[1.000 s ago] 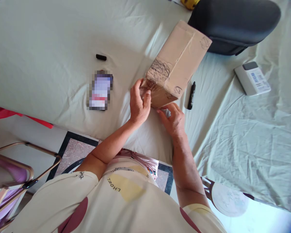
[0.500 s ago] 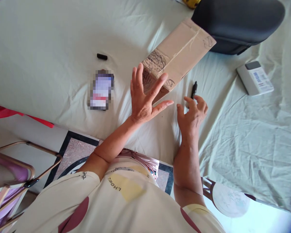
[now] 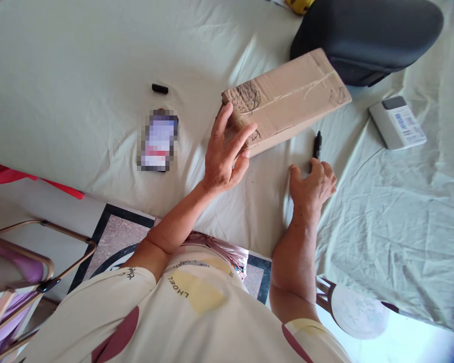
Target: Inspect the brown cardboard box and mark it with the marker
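Observation:
A long cardboard box (image 3: 295,93) lies slanted on the cloth, with scribbled black ink patches on its top. My left hand (image 3: 223,156) is at its near left end, fingertips bent over the corner and edge and thumb against the near end. To the right of the box, my right hand (image 3: 313,184) has its curled fingers at the lower end of a black marker (image 3: 318,144). The marker points away from me, its lower part hidden behind the fingers.
A phone (image 3: 159,141) with a blurred screen and a small black cap (image 3: 160,88) lie to the left. Behind the box stands a black padded case (image 3: 366,38). A grey-white box (image 3: 399,123) with a label is at the right. A pale green cloth (image 3: 79,91) covers the table.
The cardboard box has turned clockwise, its far end swinging right and toward me. My left fingers have closed in on its near end. My right hand and the marker have shifted right.

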`<action>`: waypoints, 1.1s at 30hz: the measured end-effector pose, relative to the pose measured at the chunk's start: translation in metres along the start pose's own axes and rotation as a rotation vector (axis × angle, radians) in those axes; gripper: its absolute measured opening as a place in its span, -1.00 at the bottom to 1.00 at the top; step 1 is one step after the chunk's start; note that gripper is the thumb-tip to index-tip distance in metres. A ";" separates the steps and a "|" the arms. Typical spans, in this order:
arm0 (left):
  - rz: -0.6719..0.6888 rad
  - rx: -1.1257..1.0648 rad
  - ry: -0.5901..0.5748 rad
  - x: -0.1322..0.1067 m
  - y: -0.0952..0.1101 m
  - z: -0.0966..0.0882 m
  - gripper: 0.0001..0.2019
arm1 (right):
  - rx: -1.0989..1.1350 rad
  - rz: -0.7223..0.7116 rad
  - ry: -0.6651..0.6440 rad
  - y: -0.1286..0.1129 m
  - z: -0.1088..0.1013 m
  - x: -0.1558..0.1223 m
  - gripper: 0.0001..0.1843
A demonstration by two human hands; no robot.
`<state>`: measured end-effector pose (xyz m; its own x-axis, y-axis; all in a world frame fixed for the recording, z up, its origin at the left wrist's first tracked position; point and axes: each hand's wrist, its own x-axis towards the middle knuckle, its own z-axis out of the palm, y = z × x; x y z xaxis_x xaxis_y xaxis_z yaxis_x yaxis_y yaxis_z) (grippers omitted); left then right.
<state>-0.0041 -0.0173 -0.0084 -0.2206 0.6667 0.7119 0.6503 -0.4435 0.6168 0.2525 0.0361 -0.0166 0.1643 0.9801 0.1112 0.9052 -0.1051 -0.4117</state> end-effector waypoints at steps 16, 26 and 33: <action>0.151 0.186 0.101 0.000 0.020 -0.003 -0.56 | 0.168 -0.804 0.035 -0.072 0.014 -0.055 -0.32; 0.235 0.069 0.148 0.001 0.011 0.003 -0.66 | 0.159 -0.622 0.221 -0.041 -0.012 -0.016 -0.16; 0.069 -0.047 0.010 -0.001 0.006 -0.004 -0.59 | 0.174 -0.404 0.165 -0.043 -0.028 -0.014 -0.18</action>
<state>-0.0025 -0.0233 -0.0041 -0.1839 0.6275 0.7566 0.6295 -0.5159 0.5810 0.2221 0.0222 0.0245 -0.1151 0.8953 0.4304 0.8325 0.3233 -0.4499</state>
